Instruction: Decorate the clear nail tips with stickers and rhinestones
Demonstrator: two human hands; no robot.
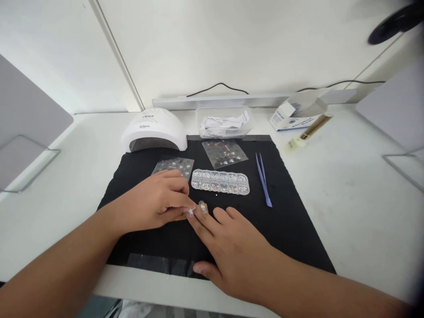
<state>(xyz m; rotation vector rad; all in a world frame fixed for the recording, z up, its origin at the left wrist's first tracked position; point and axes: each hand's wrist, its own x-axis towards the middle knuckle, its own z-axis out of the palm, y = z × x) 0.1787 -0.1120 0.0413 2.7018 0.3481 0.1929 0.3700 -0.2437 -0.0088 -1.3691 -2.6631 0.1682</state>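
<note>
My left hand (165, 196) is closed in a pinch, thumb and index finger meeting at the whitish, decorated false nail (191, 212) on the right index finger. Flat on the black mat (285, 229) lies my right hand (235, 243), fingers stretched out and thumb apart. Its middle finger carries another long, clear nail with white decoration (202, 206). Under the fingertips shows part of an orange-brown piece (180, 217), mostly hidden. Just beyond the hands is a clear compartment case (220, 181) of small nail gems. A sticker sheet (180, 164) lies partly behind my left hand.
Purple tweezers (264, 181) lie right of the case. A second sticker sheet (225, 153) is at the mat's back. Behind stand a white nail lamp (155, 129), a clear tub of packets (225, 133), a small carton (294, 123) and a gold-capped bottle (296, 143).
</note>
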